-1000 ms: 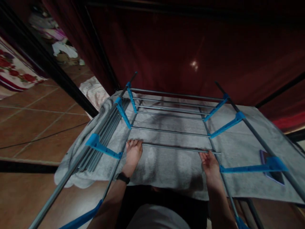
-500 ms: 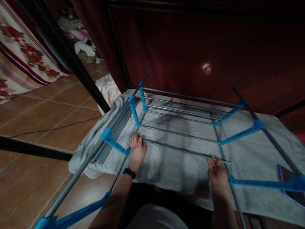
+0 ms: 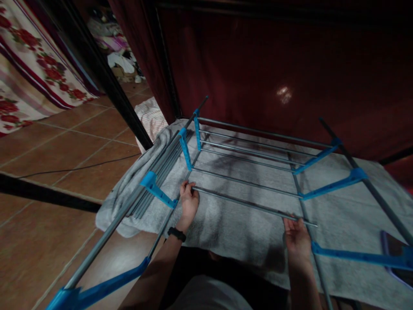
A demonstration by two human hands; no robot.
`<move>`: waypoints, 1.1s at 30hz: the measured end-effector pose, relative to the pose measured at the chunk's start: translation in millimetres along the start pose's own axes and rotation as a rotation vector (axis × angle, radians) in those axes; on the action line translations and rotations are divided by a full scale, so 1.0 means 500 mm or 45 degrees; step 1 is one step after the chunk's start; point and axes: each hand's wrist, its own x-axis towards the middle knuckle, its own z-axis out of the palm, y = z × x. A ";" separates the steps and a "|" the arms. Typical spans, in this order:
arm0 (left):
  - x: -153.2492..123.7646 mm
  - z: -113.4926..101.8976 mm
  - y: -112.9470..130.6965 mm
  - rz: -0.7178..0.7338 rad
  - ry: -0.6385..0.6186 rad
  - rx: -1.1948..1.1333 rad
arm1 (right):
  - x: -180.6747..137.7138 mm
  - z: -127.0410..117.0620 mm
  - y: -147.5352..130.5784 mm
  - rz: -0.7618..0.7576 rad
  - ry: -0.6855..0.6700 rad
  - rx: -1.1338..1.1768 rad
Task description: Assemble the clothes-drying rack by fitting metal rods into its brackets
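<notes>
A drying rack of grey metal rods [image 3: 245,148] and blue plastic brackets [image 3: 185,148] lies over a grey towel [image 3: 226,224] on the floor. A loose grey rod [image 3: 248,203] runs across the rack between my hands. My left hand [image 3: 188,202], with a black watch at the wrist, is closed round the rod's left end beside the rack's left side rail. My right hand [image 3: 297,239] grips the rod near its right end, beside the right side rail.
A bundle of spare grey rods [image 3: 158,176] lies on the towel's left edge. A phone [image 3: 395,249] rests at the right. Dark red panels [image 3: 274,64] stand behind the rack. Brown floor tiles [image 3: 48,150], a black cable and a flowered cloth [image 3: 29,73] are at the left.
The view has swung to the left. The rod's left end has risen toward the left rail, so the rod now slants; both hands have kept their hold on it.
</notes>
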 end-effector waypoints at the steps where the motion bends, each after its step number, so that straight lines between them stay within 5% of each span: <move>1: -0.002 0.000 0.001 0.006 0.002 -0.005 | 0.000 0.000 -0.001 0.008 0.012 -0.019; 11: -0.003 -0.005 0.009 -0.029 0.037 -0.099 | -0.008 -0.013 0.007 -0.093 -0.098 -0.021; 19: 0.002 0.006 -0.008 -0.312 0.094 -0.667 | -0.026 0.009 -0.004 -0.078 -0.046 -0.056; 26: 0.005 0.025 0.031 -0.617 0.220 -1.200 | -0.023 -0.001 0.002 -0.137 -0.141 -0.032; 33: 0.009 0.030 0.028 -0.625 0.141 -1.238 | -0.023 0.001 0.008 -0.073 -0.132 0.052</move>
